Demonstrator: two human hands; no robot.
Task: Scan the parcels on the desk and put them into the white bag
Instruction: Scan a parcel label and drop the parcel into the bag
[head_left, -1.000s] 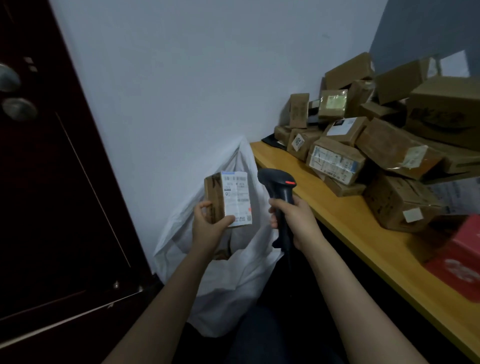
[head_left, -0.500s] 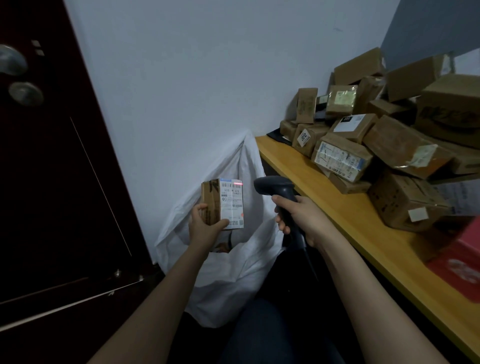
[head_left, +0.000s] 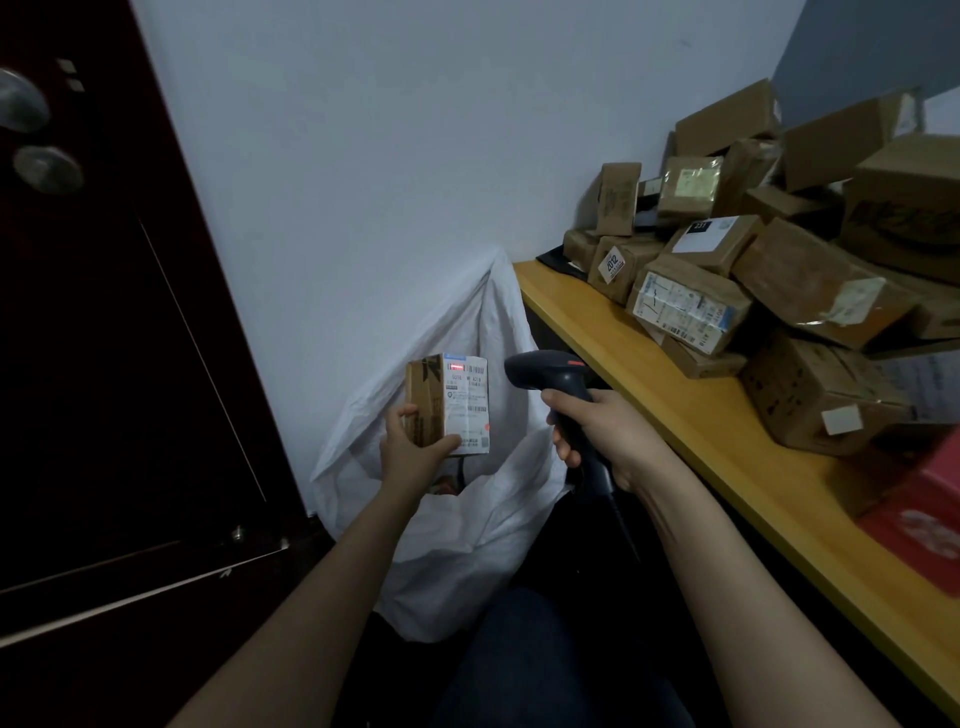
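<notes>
My left hand (head_left: 413, 449) grips a small brown parcel (head_left: 448, 402) from below, upright, its white label facing the scanner. A red scan line glows on the label's top barcode. My right hand (head_left: 602, 434) grips the handle of a black barcode scanner (head_left: 545, 370), whose head points left at the parcel from close by. Both hover above the open mouth of the white bag (head_left: 467, 525), which stands on the floor against the wall, left of the desk. Several brown parcels (head_left: 779, 280) are piled on the wooden desk (head_left: 649, 384).
A dark red door (head_left: 104, 364) with metal knobs fills the left side. A red box (head_left: 924, 519) lies at the desk's near right. The scanner's cable hangs down below my right hand. My dark-trousered leg is at the bottom centre.
Both hands have lowered with the parcel and scanner toward the bag's mouth. A red scan line has appeared on the parcel's label.
</notes>
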